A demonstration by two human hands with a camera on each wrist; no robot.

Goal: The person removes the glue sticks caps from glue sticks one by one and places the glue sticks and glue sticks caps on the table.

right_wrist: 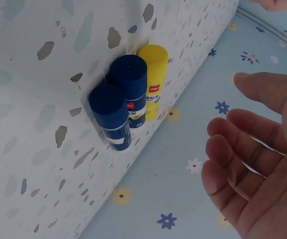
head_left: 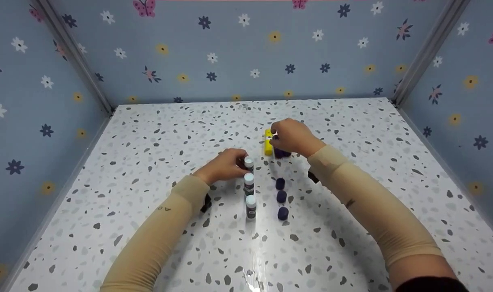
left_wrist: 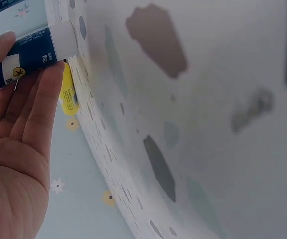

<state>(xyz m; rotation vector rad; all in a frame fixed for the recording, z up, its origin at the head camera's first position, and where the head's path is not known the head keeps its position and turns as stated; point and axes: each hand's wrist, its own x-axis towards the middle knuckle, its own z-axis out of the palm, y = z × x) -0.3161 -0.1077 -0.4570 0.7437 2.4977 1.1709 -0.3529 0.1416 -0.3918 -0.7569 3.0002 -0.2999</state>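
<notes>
My left hand [head_left: 229, 164] holds a dark blue glue stick [left_wrist: 31, 56] between thumb and fingers; its white end is right at the tabletop. Two more uncapped glue sticks with pale tops, a middle one [head_left: 249, 183] and a near one [head_left: 250, 206], stand in line toward me. My right hand [head_left: 291, 136] is over at the back group, its fingers bent and spread with nothing in them in the right wrist view. Beside it there are a yellow glue stick [right_wrist: 154, 74] and two blue-capped glue sticks, one nearer [right_wrist: 108, 112], one behind [right_wrist: 128, 79].
Three loose dark blue caps, far [head_left: 280, 183], middle [head_left: 281, 196] and near [head_left: 283, 213], form a row right of the uncapped sticks. The speckled white tabletop [head_left: 157, 134] is bordered by flowered blue panels [head_left: 230, 44] at the back and sides.
</notes>
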